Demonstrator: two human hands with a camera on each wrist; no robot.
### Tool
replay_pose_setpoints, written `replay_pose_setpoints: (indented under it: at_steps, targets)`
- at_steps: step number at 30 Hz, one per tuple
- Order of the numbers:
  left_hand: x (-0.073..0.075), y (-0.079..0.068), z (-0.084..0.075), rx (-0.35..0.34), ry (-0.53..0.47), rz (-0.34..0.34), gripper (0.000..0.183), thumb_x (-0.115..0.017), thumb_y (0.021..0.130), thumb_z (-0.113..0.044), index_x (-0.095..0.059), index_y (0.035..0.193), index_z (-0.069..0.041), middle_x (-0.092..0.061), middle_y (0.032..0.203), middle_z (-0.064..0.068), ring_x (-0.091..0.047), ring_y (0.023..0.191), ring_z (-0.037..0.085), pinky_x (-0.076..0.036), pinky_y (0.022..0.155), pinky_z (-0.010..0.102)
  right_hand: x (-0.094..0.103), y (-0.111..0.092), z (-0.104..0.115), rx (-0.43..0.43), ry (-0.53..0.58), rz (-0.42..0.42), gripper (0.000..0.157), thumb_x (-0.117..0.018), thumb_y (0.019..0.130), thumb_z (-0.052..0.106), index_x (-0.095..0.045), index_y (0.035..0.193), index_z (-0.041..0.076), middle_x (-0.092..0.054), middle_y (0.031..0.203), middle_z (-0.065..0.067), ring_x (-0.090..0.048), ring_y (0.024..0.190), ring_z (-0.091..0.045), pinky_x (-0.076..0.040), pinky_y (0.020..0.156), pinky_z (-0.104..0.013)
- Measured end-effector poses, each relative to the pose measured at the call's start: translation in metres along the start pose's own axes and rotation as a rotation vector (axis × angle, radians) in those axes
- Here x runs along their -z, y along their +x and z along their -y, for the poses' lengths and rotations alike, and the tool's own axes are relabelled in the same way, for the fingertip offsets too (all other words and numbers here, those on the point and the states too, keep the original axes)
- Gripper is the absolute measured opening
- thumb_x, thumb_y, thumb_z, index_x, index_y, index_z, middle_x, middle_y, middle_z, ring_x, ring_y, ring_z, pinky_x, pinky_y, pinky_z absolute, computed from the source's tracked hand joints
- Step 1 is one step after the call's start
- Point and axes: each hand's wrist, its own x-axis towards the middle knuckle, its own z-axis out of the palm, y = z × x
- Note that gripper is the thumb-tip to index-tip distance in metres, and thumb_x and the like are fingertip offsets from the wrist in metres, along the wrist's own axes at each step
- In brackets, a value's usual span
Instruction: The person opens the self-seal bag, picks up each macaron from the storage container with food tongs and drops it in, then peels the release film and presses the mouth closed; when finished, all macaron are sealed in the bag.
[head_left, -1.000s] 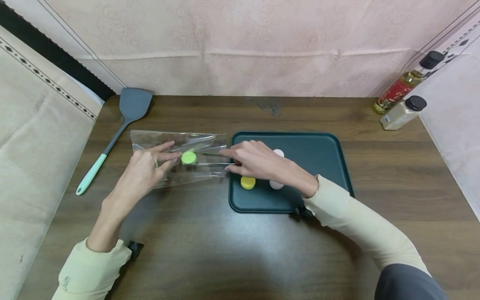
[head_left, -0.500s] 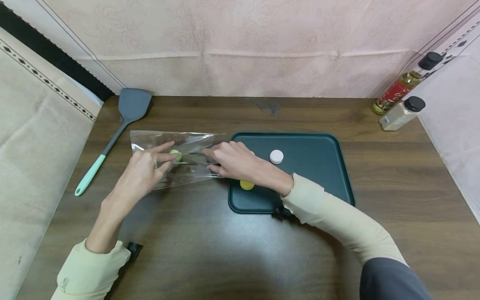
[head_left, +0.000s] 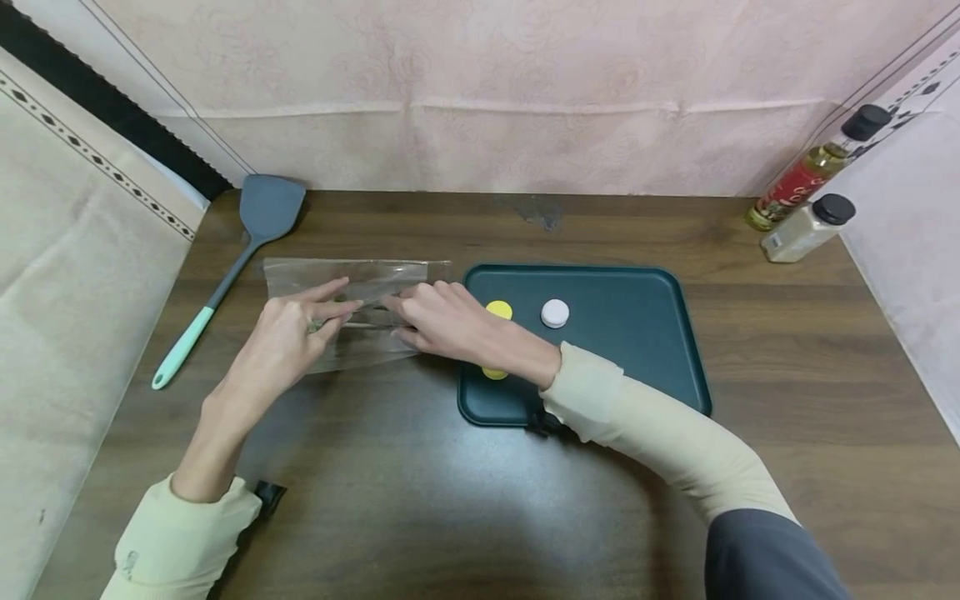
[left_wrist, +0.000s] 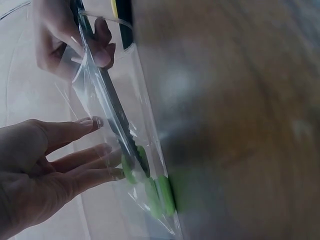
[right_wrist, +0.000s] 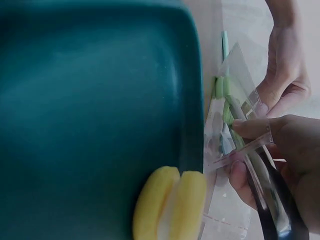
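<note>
A clear plastic bag (head_left: pixel 367 354) lies on the table between both hands. My right hand (head_left: pixel 450 321) grips a pair of tongs (left_wrist: pixel 117 115), whose serrated tips reach inside the bag. Between those tips sits a green macaron (left_wrist: pixel 128 169), and a second green macaron (left_wrist: pixel 166 195) lies at the bag's far end. On the bag's left part my left hand (head_left: pixel 288 329) touches the film with extended fingers, thumb apart from them. From the head view, the macarons in the bag are hidden by the hands.
Just right of the bag stands a dark teal tray (head_left: pixel 637 292) with yellow macarons (head_left: pixel 498 309) and a white macaron (head_left: pixel 555 313). A spatula (head_left: pixel 243 258) lies at the left. An oil bottle (head_left: pixel 795 185) and a black-capped jar (head_left: pixel 806 229) are at the back right.
My right hand has moved left with the tongs, carrying the green macaron deeper into the bag. The upper yellow macaron on the tray has come into view. The left hand has stayed in place.
</note>
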Motion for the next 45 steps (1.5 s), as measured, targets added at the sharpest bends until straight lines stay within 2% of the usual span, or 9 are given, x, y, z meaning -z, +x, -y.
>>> replay_pose_setpoints:
  at_steps: [4, 8, 12, 16, 19, 25, 35, 40, 45]
  targets:
    - [0.0, 0.0, 0.001, -0.007, 0.004, -0.003, 0.028, -0.075, 0.1, 0.006, -0.079, 0.127, 0.003, -0.062, 0.153, 0.03, -0.032, 0.046, 0.008, -0.033, 0.045, 0.024, 0.0, 0.007, 0.001, -0.012, 0.017, -0.007, 0.025, -0.063, 0.112, 0.016, -0.075, 0.131, 0.005, -0.076, 0.095, -0.006, -0.051, 0.058, -0.011, -0.034, 0.05, -0.021]
    - [0.0, 0.001, 0.002, -0.014, 0.02, -0.006, 0.028, -0.076, 0.099, 0.006, -0.08, 0.127, 0.003, -0.062, 0.152, 0.03, -0.03, 0.045, 0.009, -0.032, 0.045, 0.024, -0.001, 0.012, 0.003, -0.032, 0.018, -0.008, 0.023, -0.057, 0.113, 0.011, -0.075, 0.127, 0.006, -0.068, 0.086, -0.003, -0.051, 0.059, -0.011, -0.035, 0.05, -0.021]
    - [-0.001, 0.002, 0.002, -0.022, 0.034, -0.007, 0.027, -0.077, 0.098, 0.007, -0.081, 0.125, 0.004, -0.064, 0.15, 0.03, -0.052, 0.054, 0.017, -0.035, 0.048, 0.024, -0.004, 0.017, 0.005, -0.066, 0.012, 0.008, 0.026, -0.056, 0.113, 0.01, -0.073, 0.131, 0.005, -0.063, 0.084, -0.002, -0.05, 0.058, -0.013, -0.034, 0.049, -0.022]
    - [-0.001, 0.003, 0.002, -0.022, 0.042, -0.004, 0.027, -0.077, 0.097, 0.008, -0.081, 0.124, 0.004, -0.065, 0.149, 0.029, -0.064, 0.065, 0.022, -0.037, 0.05, 0.024, -0.008, 0.022, 0.008, -0.088, -0.018, 0.009, 0.024, -0.056, 0.111, 0.008, -0.074, 0.126, 0.004, -0.065, 0.085, -0.004, -0.05, 0.058, -0.014, -0.033, 0.048, -0.023]
    - [-0.001, 0.002, 0.002, -0.012, 0.046, 0.008, 0.028, -0.077, 0.098, 0.008, -0.08, 0.125, 0.004, -0.064, 0.15, 0.029, -0.055, 0.061, 0.02, -0.037, 0.052, 0.025, -0.011, 0.024, 0.01, -0.103, -0.057, 0.003, 0.024, -0.056, 0.111, 0.009, -0.075, 0.126, 0.004, -0.072, 0.091, -0.007, -0.051, 0.058, -0.015, -0.034, 0.047, -0.023]
    - [-0.001, 0.002, 0.001, -0.003, 0.058, 0.022, 0.027, -0.076, 0.1, 0.005, -0.08, 0.126, 0.004, -0.063, 0.151, 0.03, -0.039, 0.059, 0.016, -0.035, 0.053, 0.026, -0.014, 0.028, 0.013, -0.12, -0.09, 0.003, 0.035, -0.055, 0.114, 0.014, -0.07, 0.144, 0.006, -0.079, 0.113, -0.01, -0.048, 0.055, -0.013, -0.035, 0.047, -0.021]
    - [-0.001, 0.002, 0.0, 0.044, 0.037, 0.026, 0.027, -0.075, 0.1, 0.005, -0.079, 0.127, 0.004, -0.061, 0.152, 0.03, -0.042, 0.058, 0.018, -0.034, 0.05, 0.025, -0.013, 0.028, 0.011, -0.123, -0.067, 0.053, 0.042, -0.062, 0.114, 0.029, -0.065, 0.148, 0.003, -0.077, 0.122, -0.013, -0.065, 0.067, -0.016, -0.048, 0.052, -0.025]
    - [0.0, 0.002, 0.0, 0.09, -0.004, 0.018, 0.027, -0.074, 0.103, 0.001, -0.079, 0.129, 0.001, -0.06, 0.155, 0.03, -0.028, 0.047, 0.011, -0.032, 0.046, 0.025, 0.004, 0.01, 0.005, -0.118, -0.01, 0.055, 0.043, -0.067, 0.112, 0.032, -0.067, 0.143, 0.001, -0.077, 0.116, -0.013, -0.067, 0.07, -0.016, -0.049, 0.053, -0.025]
    - [0.001, 0.002, 0.001, 0.101, -0.026, 0.016, 0.027, -0.072, 0.104, 0.0, -0.079, 0.131, 0.001, -0.058, 0.157, 0.03, -0.022, 0.044, 0.007, -0.029, 0.044, 0.022, 0.033, -0.029, -0.006, -0.126, 0.063, 0.072, 0.051, -0.071, 0.11, 0.03, -0.064, 0.149, -0.002, -0.078, 0.122, -0.016, -0.059, 0.058, -0.012, -0.04, 0.049, -0.022]
